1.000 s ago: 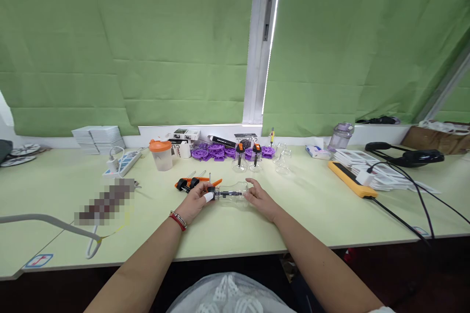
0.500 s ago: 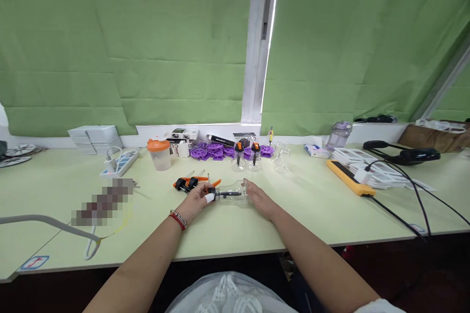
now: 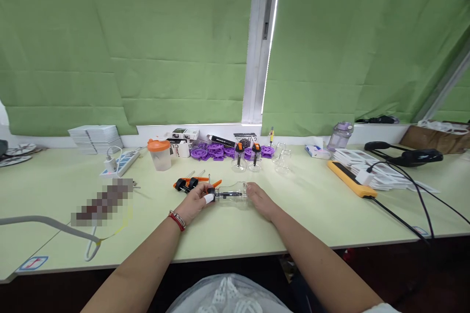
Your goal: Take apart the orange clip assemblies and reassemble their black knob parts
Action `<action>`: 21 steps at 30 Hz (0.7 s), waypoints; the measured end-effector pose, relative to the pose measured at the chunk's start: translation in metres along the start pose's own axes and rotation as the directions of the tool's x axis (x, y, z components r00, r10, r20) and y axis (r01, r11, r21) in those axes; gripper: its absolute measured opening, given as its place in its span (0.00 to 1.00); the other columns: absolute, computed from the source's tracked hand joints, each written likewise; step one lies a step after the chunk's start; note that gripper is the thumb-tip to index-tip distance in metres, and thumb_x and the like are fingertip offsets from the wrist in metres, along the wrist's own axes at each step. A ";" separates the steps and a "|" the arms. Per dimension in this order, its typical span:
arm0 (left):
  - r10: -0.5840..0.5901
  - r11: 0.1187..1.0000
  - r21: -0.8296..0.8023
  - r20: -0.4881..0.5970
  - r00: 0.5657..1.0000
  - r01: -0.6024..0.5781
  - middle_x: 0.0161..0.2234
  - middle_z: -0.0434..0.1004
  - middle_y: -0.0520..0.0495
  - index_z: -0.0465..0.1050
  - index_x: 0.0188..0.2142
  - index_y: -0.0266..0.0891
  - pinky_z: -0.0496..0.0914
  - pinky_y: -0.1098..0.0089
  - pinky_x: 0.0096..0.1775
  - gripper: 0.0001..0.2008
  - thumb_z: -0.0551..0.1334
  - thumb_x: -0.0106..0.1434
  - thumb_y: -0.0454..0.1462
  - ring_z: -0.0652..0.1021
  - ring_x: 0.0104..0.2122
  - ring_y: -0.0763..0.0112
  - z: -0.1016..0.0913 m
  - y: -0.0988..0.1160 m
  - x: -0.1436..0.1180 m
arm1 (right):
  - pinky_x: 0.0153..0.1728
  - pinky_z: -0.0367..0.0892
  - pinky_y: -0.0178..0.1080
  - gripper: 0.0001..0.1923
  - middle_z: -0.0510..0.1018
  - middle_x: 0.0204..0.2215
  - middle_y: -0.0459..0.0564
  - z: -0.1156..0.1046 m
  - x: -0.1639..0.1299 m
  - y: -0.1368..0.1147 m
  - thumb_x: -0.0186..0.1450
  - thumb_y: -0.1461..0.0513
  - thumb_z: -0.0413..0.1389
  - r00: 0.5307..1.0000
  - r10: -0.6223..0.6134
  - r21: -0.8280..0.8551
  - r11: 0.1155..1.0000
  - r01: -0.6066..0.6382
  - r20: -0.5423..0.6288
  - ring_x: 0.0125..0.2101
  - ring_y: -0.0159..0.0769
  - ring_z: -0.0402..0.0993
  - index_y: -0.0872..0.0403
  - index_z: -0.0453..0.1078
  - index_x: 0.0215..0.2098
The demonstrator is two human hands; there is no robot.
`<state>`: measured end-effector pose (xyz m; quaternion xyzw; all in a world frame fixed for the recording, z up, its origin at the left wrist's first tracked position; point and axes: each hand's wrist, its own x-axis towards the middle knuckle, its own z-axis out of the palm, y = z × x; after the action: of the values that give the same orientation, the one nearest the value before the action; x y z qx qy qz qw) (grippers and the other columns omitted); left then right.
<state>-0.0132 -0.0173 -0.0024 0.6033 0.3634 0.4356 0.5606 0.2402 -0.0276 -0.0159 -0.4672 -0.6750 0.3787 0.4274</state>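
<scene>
A clear flask-shaped bottle [image 3: 231, 193] lies sideways between my hands, with a dark tube inside it. My left hand [image 3: 197, 201] is closed round the black cap at the bottle's left end; one finger has a white wrap. Against the wide right end, my right hand [image 3: 259, 200] has its fingers curled round the base. Just beyond my left hand lie several black caps [image 3: 193, 183] with orange levers [image 3: 218, 183] and thin metal rods. Farther back, two clear bottles [image 3: 239, 159] with black-and-orange tops stand upright in front of purple plastic parts [image 3: 216, 150].
Empty clear bottles [image 3: 282, 159] stand behind to the right. An orange-lidded cup [image 3: 160, 154] is at the back left, near a power strip [image 3: 123, 161]. A yellow power strip [image 3: 350, 178] with black cables lies right. A grey hanger [image 3: 55, 221] reaches in from the left.
Almost nothing differs. The right fingers have settled slightly lower round the bottle's base, and both hands keep their hold.
</scene>
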 end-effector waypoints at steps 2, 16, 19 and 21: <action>0.000 1.000 0.006 -0.005 1.000 0.000 0.40 0.74 0.46 0.67 0.38 0.39 0.67 0.60 0.47 0.16 0.66 0.50 0.39 0.73 0.39 0.67 0.000 0.000 0.001 | 0.52 0.54 0.46 0.33 0.67 0.46 0.55 0.000 -0.002 -0.002 0.61 0.41 0.42 1.000 -0.018 0.003 1.000 0.018 -0.015 0.48 0.43 0.62 0.52 0.60 0.55; 0.005 1.000 0.027 -0.001 1.000 -0.005 0.43 0.73 0.43 0.67 0.40 0.39 0.67 0.62 0.46 0.17 0.66 0.51 0.40 0.72 0.42 0.65 0.000 0.003 -0.001 | 0.39 0.61 0.42 0.25 0.68 0.28 0.47 -0.003 -0.002 -0.007 0.61 0.44 0.46 0.995 -0.024 0.061 0.998 0.018 0.092 0.31 0.35 0.63 0.54 0.68 0.42; 0.002 0.999 0.034 -0.005 1.000 -0.002 0.43 0.73 0.43 0.67 0.40 0.40 0.66 0.61 0.46 0.18 0.66 0.51 0.40 0.73 0.41 0.65 0.000 0.003 -0.002 | 0.44 0.60 0.44 0.26 0.68 0.34 0.51 -0.002 -0.002 -0.007 0.62 0.43 0.43 0.999 -0.015 0.013 1.000 0.014 0.033 0.37 0.38 0.64 0.54 0.69 0.40; -0.008 0.999 0.035 -0.008 1.000 0.008 0.43 0.73 0.43 0.67 0.40 0.40 0.67 0.61 0.46 0.17 0.66 0.51 0.40 0.73 0.41 0.65 0.000 0.003 -0.002 | 0.46 0.60 0.44 0.26 0.66 0.42 0.53 -0.003 -0.003 -0.006 0.61 0.44 0.47 1.000 -0.007 0.055 0.998 0.005 0.030 0.40 0.38 0.64 0.52 0.64 0.49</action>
<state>-0.0139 -0.0190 -0.0001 0.6098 0.3759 0.4293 0.5501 0.2418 -0.0322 -0.0098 -0.4473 -0.6721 0.4028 0.4312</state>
